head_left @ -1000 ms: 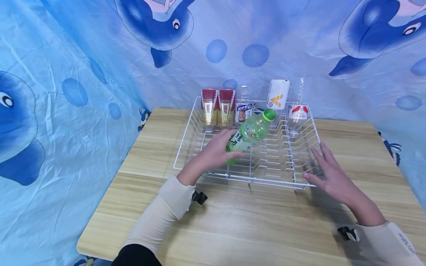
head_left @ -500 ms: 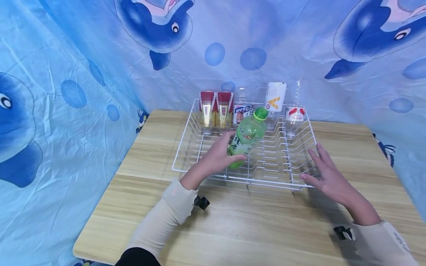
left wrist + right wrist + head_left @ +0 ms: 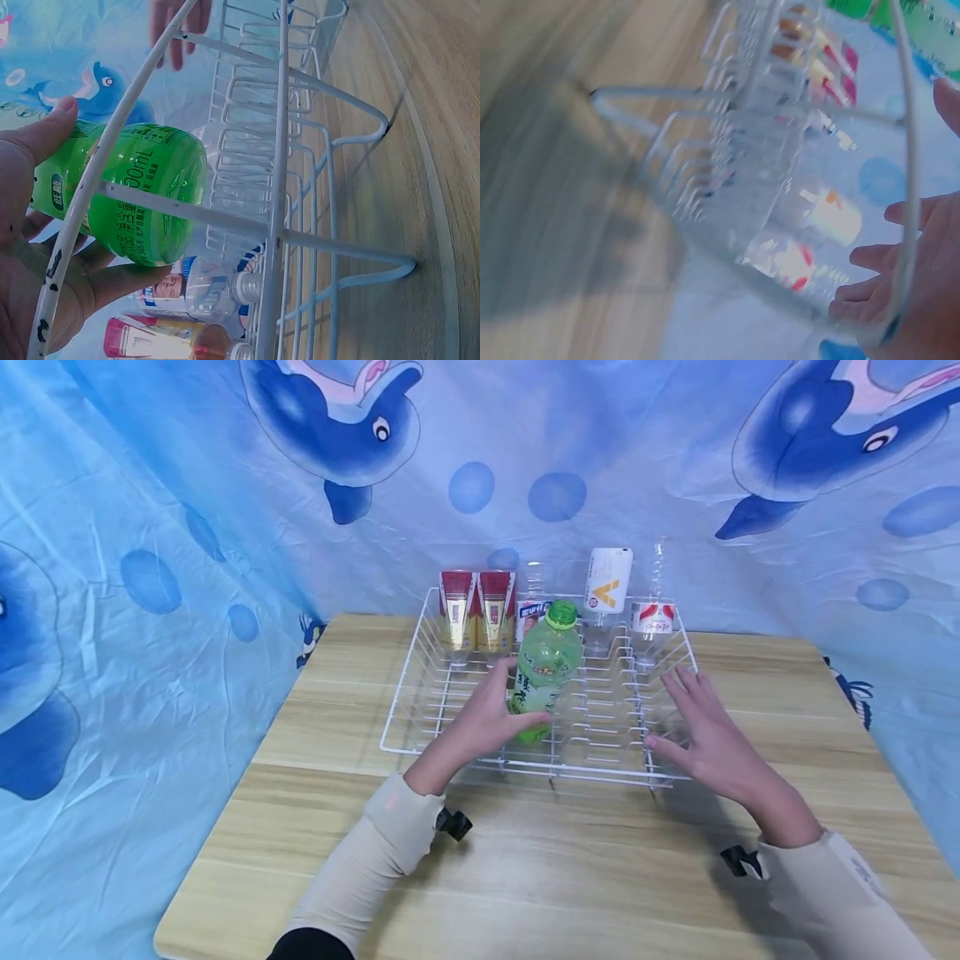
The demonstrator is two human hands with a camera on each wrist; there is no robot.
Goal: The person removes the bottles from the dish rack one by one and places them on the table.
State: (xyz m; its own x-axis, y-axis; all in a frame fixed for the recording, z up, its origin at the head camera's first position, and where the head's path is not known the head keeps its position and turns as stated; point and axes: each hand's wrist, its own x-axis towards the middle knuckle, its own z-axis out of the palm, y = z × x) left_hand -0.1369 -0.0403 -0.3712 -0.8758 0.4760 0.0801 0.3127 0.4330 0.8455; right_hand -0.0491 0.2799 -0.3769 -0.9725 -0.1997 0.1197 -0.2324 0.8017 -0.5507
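Note:
My left hand (image 3: 491, 706) grips a green plastic drink bottle (image 3: 551, 656) round its lower half, cap up and slightly tilted. The bottle is over the front middle of a white wire dish rack (image 3: 562, 768). In the left wrist view its base (image 3: 184, 199) appears above the rack's floor wires, behind the front rim. My right hand (image 3: 705, 743), fingers spread and holding nothing, hovers by the rack's right front corner; whether it touches the wire cannot be told. In the right wrist view, the fingers (image 3: 870, 259) appear behind the rim.
Along the rack's back stand upside-down bottles: two red-and-gold ones (image 3: 477, 610), a clear one with a blue label (image 3: 531, 610), one with a white-and-orange label (image 3: 607, 581) and one with a red-and-white label (image 3: 652, 618). A wooden table (image 3: 525, 877) bears the rack.
The green bottle has swung from a rightward lean to nearly upright in my left hand. My right hand has moved left, closer over the rack's right end. The head view has shifted slightly.

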